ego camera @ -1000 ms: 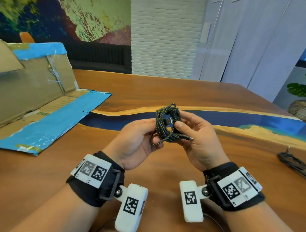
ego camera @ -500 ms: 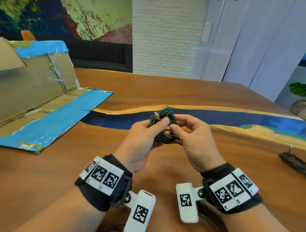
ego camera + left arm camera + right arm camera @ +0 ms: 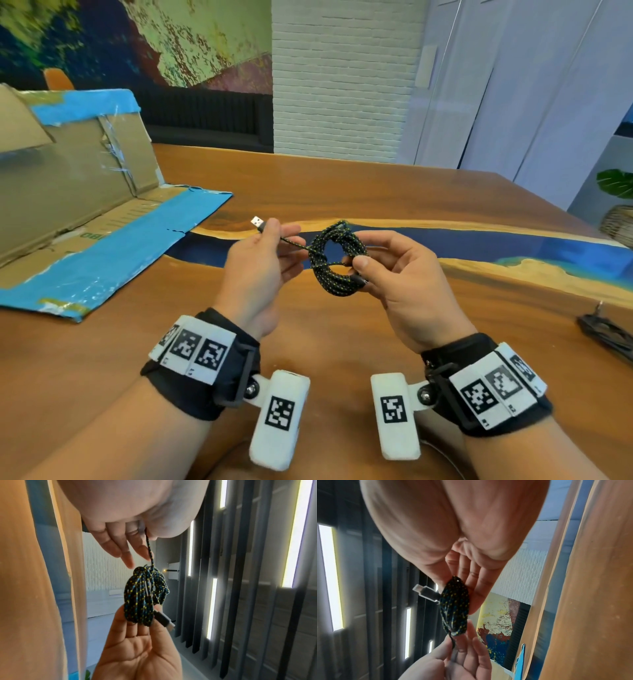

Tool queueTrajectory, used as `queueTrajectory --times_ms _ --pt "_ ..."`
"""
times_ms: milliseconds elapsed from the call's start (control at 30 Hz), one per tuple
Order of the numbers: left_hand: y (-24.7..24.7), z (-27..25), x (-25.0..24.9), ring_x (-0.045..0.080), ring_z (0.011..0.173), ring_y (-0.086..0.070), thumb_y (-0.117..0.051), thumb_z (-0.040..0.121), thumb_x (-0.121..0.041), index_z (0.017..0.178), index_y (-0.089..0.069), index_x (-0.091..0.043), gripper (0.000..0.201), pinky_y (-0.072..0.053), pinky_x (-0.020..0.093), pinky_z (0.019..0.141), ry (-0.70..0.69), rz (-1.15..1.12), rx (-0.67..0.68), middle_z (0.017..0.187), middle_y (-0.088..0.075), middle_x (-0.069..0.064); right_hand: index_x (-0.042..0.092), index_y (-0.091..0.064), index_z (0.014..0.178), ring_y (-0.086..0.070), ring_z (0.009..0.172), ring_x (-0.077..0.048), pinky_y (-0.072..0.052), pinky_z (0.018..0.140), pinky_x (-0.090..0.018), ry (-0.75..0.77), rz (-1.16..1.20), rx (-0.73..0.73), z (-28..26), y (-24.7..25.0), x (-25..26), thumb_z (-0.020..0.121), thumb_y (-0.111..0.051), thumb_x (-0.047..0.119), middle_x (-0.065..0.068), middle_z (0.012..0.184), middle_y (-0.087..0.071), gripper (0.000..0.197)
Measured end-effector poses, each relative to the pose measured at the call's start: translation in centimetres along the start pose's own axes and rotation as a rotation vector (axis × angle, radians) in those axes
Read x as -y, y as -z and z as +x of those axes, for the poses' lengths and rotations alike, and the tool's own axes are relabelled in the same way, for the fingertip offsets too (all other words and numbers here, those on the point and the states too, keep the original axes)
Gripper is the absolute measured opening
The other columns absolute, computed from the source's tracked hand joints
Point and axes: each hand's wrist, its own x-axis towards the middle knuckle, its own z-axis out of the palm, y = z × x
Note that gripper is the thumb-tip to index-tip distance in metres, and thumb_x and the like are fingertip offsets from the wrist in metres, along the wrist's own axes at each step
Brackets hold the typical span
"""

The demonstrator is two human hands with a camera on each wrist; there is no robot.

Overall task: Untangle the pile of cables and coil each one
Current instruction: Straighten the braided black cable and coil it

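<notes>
A black braided cable with yellow and blue flecks (image 3: pixel 334 262) is wound into a small coil held above the wooden table (image 3: pixel 342 192). My right hand (image 3: pixel 397 274) pinches the coil (image 3: pixel 144 599) at its lower right, thumb on top, with the grey plug (image 3: pixel 164 620) sticking out beside the fingers. My left hand (image 3: pixel 263 250) pinches the cable's free end just behind the silver USB plug (image 3: pixel 257 222), and a short taut stretch runs from it to the coil (image 3: pixel 454 607). The other left fingers are spread loosely.
An opened cardboard box with blue tape (image 3: pixel 85 212) lies on the table at the left. Another dark cable bundle (image 3: pixel 606 334) rests near the right edge. A blue resin strip (image 3: pixel 479 246) runs across the table beyond my hands.
My left hand has pulled the USB end out of the coil to the left, drawing a short stretch taut. The coil has turned to face me in the right hand.
</notes>
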Motion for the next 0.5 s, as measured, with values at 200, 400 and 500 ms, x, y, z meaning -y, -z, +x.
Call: queueTrajectory --times_ms 200,400,500 --pt "0.27 0.15 -0.26 0.012 0.057 -0.059 -0.059 0.102 -0.022 0.089 -0.060 -0.017 0.014 -0.046 0.028 0.065 0.147 -0.115 0.064 0.063 -0.061 -0.003 0.011 -0.070 0.108 -0.072 0.086 -0.018 -0.058 0.075 -0.028 0.032 0.056 0.048 -0.38 0.06 -0.04 0.091 -0.063 -0.006 -0.009 0.096 -0.078 0.025" --pt "0.19 -0.06 -0.31 0.011 0.056 -0.059 -0.064 0.099 -0.023 0.102 -0.067 -0.014 0.010 -0.048 0.024 0.059 0.196 -0.075 0.140 0.071 -0.061 -0.001 0.011 -0.071 0.110 -0.072 0.083 -0.020 -0.057 0.076 -0.029 0.055 0.100 0.024 -0.40 -0.22 -0.09 0.088 -0.065 0.002 -0.010 0.096 -0.077 0.025" --pt "0.02 -0.32 -0.18 0.014 0.061 -0.065 -0.061 0.101 -0.020 0.121 -0.065 -0.008 0.024 -0.053 0.024 0.058 0.187 -0.110 0.159 0.081 -0.066 0.003 0.007 -0.069 0.112 -0.072 0.096 -0.026 -0.059 0.081 -0.035 0.076 0.159 -0.013 -0.21 -0.25 0.09 0.092 -0.059 -0.005 -0.011 0.102 -0.075 0.025"
